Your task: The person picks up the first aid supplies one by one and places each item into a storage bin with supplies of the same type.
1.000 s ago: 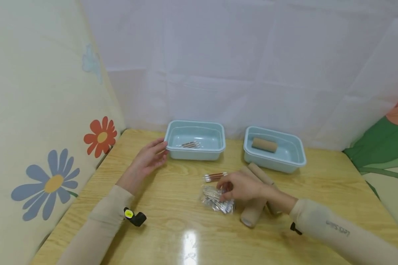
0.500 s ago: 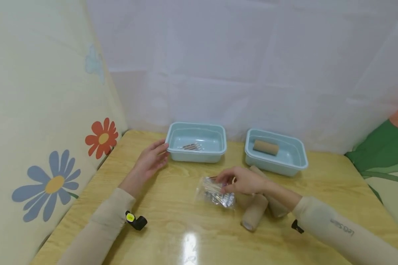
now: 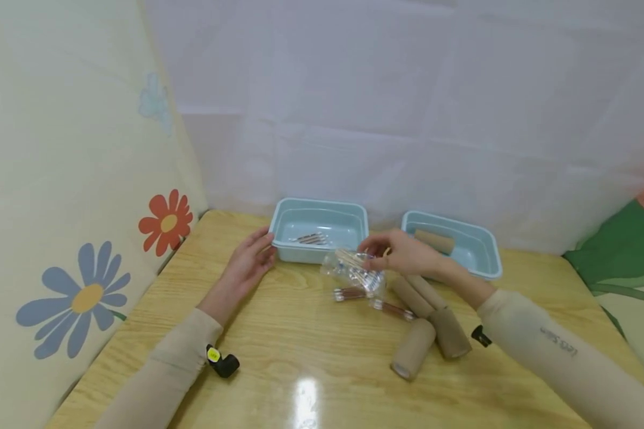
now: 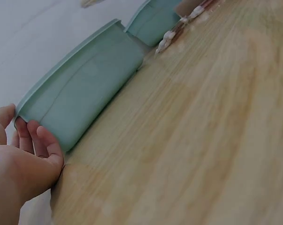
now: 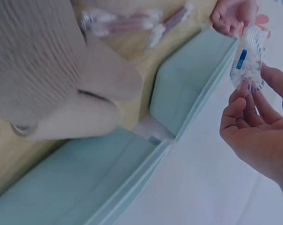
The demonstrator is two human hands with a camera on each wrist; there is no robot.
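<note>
My right hand [image 3: 408, 253] pinches a clear plastic bag of cotton swabs [image 3: 354, 271] between thumb and fingertips, held up in front of the left blue bin [image 3: 300, 254]. In the right wrist view the bag [image 5: 249, 61] hangs at the fingertips, a blue mark on it. My left hand [image 3: 248, 259] holds that bin's left corner; in the left wrist view its fingers [image 4: 49, 140] curl below the rim. A few thin-stemmed swabs [image 3: 312, 239] lie inside the bin. On the table are brown-stemmed cotton swabs [image 3: 350, 294], with another small bundle [image 3: 392, 309] closer to me.
Another blue bin [image 3: 474, 253] stands at the back right, a cardboard tube [image 3: 433, 241] inside it. Several more cardboard tubes [image 3: 413, 348] lie in front of it. White cloth [image 3: 322, 161] hangs behind the table.
My right hand has gripped the swab bag and lifted it from the table toward the left bin, uncovering the brown-stemmed swabs. The tubes have shifted slightly. My left hand stays at the bin.
</note>
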